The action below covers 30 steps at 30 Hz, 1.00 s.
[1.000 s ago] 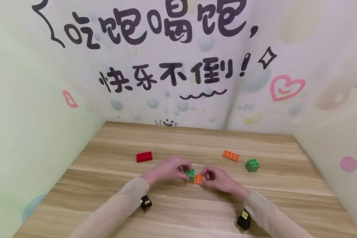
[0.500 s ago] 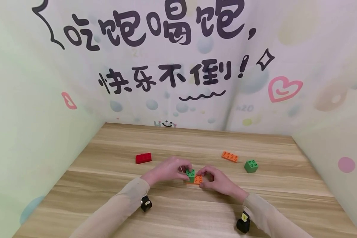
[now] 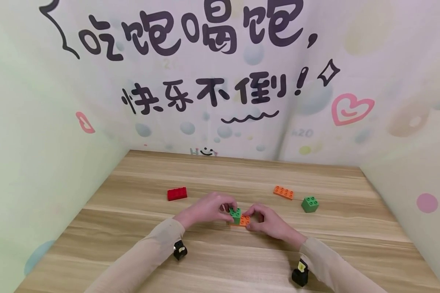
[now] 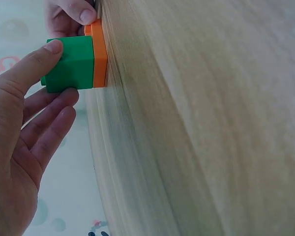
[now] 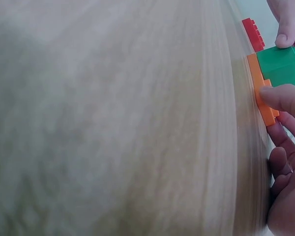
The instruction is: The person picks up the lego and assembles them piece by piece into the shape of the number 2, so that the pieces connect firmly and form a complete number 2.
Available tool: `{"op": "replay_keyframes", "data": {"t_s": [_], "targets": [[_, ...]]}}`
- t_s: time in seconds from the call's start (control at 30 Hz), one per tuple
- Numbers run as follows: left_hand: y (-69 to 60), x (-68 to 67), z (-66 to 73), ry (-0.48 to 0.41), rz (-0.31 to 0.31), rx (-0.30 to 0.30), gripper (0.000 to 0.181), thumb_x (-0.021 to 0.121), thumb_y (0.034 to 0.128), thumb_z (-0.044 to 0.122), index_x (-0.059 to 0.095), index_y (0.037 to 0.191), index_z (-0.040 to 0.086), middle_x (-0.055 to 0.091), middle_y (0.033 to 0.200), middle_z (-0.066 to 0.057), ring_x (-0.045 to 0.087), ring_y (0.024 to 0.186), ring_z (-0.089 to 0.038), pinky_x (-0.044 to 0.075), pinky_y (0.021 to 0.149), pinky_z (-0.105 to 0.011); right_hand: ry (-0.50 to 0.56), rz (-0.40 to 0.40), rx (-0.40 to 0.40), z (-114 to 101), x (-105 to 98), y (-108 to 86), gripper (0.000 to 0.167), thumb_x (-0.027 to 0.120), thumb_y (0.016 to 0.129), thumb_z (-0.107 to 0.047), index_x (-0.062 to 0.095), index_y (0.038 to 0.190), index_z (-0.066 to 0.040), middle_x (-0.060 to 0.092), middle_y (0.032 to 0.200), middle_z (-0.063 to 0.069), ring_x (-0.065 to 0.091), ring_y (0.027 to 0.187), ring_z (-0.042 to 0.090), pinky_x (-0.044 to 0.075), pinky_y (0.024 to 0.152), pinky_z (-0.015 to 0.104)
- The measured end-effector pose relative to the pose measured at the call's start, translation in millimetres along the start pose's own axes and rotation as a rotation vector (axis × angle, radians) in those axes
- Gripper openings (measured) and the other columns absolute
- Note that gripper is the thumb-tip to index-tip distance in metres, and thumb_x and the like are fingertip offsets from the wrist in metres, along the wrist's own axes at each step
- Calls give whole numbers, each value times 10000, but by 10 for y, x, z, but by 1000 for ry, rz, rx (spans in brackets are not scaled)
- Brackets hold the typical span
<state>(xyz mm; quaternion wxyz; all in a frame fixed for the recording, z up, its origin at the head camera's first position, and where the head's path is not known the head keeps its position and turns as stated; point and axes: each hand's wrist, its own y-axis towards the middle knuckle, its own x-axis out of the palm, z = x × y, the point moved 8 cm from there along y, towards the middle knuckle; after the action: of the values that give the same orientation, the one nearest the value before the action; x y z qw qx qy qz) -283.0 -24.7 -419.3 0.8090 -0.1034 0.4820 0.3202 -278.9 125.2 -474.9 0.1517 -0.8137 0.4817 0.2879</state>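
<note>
Head view: both forearms converge. The left hand (image 3: 210, 208) pinches the green block (image 3: 236, 216) between thumb and fingers (image 4: 53, 47). The block sits on the left end of the orange plate (image 3: 245, 220), on the counter (image 3: 238, 264). The right hand (image 3: 273, 223) grips the plate's opposite end. Left wrist view: the left index fingertip is hidden behind the block. Right wrist view: the frame edge cuts off both hands.
</note>
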Motion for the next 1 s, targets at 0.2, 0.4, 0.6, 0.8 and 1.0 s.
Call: {"op": "replay_keyframes", "data": {"t_s": [0.2, 0.4, 0.6, 0.8, 1.0], "targets": [[2, 5, -18, -7, 5, -11, 223, 792, 839, 249, 667, 1008, 174, 717, 999, 70, 661, 900, -54, 567, 810, -198, 4, 3, -13, -22, -12, -8, 242, 779, 841, -227, 677, 1060, -214, 622, 1005, 1, 442, 777, 161, 354, 669, 231], [0, 7, -34, -1, 14, -23, 233, 795, 835, 264, 661, 1009, 185, 714, 988, 76, 651, 892, -32, 569, 805, -206, 0, 9, -30, -13, -5, -4, 229, 779, 843, -210, 658, 1037, -207, 592, 917, 28, 423, 713, 117, 358, 637, 231], [2, 10, -52, -15, 11, -50, 243, 800, 829, 267, 663, 1013, 189, 722, 992, 69, 659, 895, -39, 557, 795, -189, 5, 8, -32, -1, -9, 8, 232, 787, 837, -220, 653, 1027, -217, 589, 901, 45, 418, 685, 108, 358, 621, 229], [-6, 5, -52, -42, 8, -64, 243, 801, 830, 253, 659, 1015, 187, 718, 977, 65, 656, 870, -45, 553, 760, -167, 9, 9, -22, 7, -15, 14, 242, 802, 823, -234, 663, 1021, -221, 582, 878, 48, 417, 675, 104, 356, 610, 229], [-45, -2, -71, -73, 3, -92, 352, 806, 821, 240, 654, 1125, 148, 723, 1050, 22, 678, 915, -94, 555, 779, -166, 10, 9, -21, -5, -17, 11, 244, 804, 819, -237, 665, 1019, -228, 587, 887, 41, 421, 690, 112, 353, 620, 227]]}}
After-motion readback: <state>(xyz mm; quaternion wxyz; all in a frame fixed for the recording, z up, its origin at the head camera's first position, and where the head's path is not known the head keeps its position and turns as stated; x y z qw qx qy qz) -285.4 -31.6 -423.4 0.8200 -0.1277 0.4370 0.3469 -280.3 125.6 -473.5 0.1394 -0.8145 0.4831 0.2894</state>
